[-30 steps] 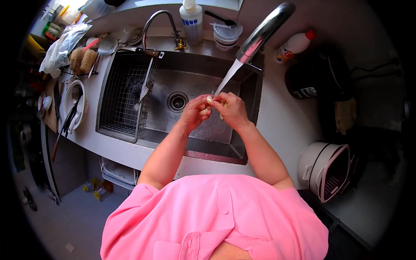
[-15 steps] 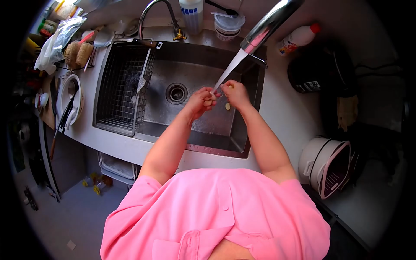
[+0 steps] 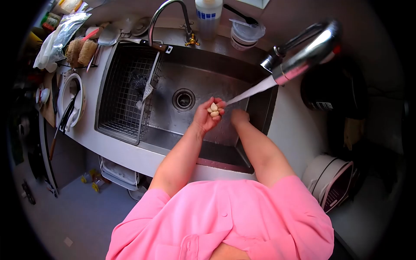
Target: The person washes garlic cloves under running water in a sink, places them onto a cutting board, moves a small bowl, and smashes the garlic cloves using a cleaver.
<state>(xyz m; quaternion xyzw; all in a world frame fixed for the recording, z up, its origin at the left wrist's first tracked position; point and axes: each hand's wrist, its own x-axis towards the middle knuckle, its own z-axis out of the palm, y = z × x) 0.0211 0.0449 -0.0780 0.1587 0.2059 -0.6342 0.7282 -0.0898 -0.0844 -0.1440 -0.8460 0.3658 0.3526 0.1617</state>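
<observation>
Cupping a few pale garlic cloves (image 3: 214, 114) above the sink (image 3: 169, 80), the left hand (image 3: 204, 119) is turned palm up, its fingers half curled but not closed over them; a slight tilt could let a wet clove roll off; the right hand (image 3: 239, 116) reaches down beside it, fingers hidden, so I cannot tell how far open it is or whether it has hold of anything; the running water (image 3: 251, 91) comes down just beside the cloves and might knock one loose; beyond, the drain (image 3: 183, 100) could catch it; farther off, a knife (image 3: 161, 47) lies across the wire basket (image 3: 144, 117), where a bump might tip it in.
</observation>
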